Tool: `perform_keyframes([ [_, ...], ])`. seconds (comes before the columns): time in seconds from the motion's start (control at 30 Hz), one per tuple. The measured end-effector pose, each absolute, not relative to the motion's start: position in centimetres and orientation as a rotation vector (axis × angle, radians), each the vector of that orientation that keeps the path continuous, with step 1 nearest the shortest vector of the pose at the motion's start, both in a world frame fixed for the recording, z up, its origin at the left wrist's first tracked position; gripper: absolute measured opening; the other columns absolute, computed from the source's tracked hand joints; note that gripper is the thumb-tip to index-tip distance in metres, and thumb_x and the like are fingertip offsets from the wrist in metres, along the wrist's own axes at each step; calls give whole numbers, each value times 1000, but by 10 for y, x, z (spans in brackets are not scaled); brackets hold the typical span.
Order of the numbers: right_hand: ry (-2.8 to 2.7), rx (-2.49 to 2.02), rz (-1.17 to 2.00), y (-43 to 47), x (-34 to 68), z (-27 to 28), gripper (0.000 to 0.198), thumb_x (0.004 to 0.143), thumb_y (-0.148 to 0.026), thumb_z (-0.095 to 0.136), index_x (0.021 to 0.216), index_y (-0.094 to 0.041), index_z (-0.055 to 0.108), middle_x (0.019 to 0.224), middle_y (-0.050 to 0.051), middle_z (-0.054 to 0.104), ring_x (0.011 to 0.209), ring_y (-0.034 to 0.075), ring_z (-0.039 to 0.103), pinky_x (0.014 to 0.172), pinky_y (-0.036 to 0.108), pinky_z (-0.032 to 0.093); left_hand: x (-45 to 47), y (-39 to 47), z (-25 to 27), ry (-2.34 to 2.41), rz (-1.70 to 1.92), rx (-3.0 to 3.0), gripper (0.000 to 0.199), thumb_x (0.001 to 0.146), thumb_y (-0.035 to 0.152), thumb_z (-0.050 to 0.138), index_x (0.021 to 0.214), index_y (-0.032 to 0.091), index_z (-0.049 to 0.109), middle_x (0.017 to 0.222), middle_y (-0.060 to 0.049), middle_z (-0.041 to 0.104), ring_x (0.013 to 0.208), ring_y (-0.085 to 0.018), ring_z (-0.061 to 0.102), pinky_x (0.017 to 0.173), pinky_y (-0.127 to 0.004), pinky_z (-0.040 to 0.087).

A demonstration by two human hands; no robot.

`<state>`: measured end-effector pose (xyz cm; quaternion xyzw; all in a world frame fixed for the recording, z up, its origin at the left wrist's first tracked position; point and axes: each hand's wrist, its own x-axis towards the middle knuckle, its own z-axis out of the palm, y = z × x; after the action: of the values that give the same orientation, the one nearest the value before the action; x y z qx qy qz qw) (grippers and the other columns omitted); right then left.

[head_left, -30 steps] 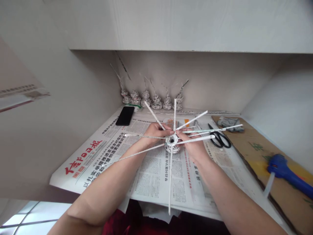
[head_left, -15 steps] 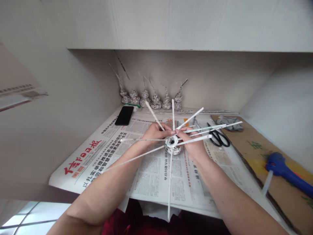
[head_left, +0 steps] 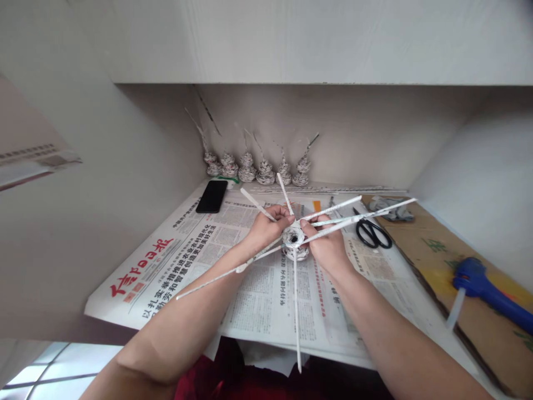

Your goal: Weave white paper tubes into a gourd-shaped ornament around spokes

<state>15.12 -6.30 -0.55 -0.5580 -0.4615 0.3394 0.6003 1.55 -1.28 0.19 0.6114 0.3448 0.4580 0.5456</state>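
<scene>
A small woven hub of rolled paper is held above the newspaper, near the middle of the desk, between both hands. The left hand is closed on the hub's left side, thumb and fingertips pinched at the rim where a spoke leaves it. The right hand is curled round the right side, its fingers closed on the hub and the spoke roots there. It is gripped from both sides, it seems, so that the weave stays tight while the long spokes are left free to swing.

The spokes are spread like a wheel. One is pointed near, past the desk's front edge; two are run left over the left forearm; several are stretched right, over the scissors, almost to the right wall.

Room is limited at the far side, where a row of finished cones is stood against the back wall, with a phone at far left. To the right, a cardboard sheet is laid with a blue glue gun on it. The left wall is close, and more open space is left towards the near edge.
</scene>
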Motion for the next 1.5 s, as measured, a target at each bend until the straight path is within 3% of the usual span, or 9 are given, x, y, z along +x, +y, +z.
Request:
perform_keyframes([
  [0.27,-1158,-1283,770,-64,153,-2,16,74,-35,65,81,-21,59,60,-4,59,45,13,55,41,24,46,17,-8,-5,702,1058,1360,38,58,37,83,76,13,60,68,0,64,58,-9,56,58,-22,40],
  [0.43,-1101,-1228,836,-62,151,-5,17,74,-35,66,79,-21,57,58,-6,56,42,12,53,40,24,46,19,-9,-4,684,1110,1327,37,58,38,83,66,13,57,63,0,63,57,-10,56,57,-23,42],
  [0.67,-1165,-1206,817,-61,152,-10,13,77,-33,64,78,-22,57,56,-7,55,41,11,52,39,22,44,10,-8,3,759,939,1354,37,54,35,85,74,11,65,63,-2,65,55,-10,55,54,-23,39],
  [0.87,-1140,-1243,837,-63,151,-2,20,74,-38,69,76,-20,59,56,-4,58,43,12,53,41,23,45,3,-5,3,826,878,1545,28,63,36,79,68,10,69,60,-3,63,52,-9,50,51,-24,35],
  [1.0,-1060,-1191,936,-59,156,2,33,66,-46,75,77,-18,60,54,-4,60,41,11,50,38,22,40,7,-4,0,875,1012,1508,27,65,36,77,69,11,68,58,-2,60,50,-8,47,50,-24,32],
  [1.1,-1031,-1221,967,-58,163,4,32,64,-43,76,74,-17,63,54,-3,60,41,9,47,37,21,36,10,-3,-1,902,1129,1403,28,65,38,76,68,11,67,59,-1,60,50,-8,47,51,-24,34],
  [1.3,-1141,-1177,1074,-63,163,9,24,62,-28,75,82,-16,68,65,-1,66,50,10,54,45,22,41,11,-1,-1,1021,1239,1461,27,68,38,72,68,12,65,61,-2,61,53,-10,49,54,-24,37],
  [1.5,-1140,-1279,924,-62,161,-1,34,65,-41,77,86,-17,66,63,1,66,51,15,59,46,26,47,11,-1,-2,988,1181,1568,24,69,36,70,71,12,67,64,-2,63,56,-11,52,54,-23,38],
])
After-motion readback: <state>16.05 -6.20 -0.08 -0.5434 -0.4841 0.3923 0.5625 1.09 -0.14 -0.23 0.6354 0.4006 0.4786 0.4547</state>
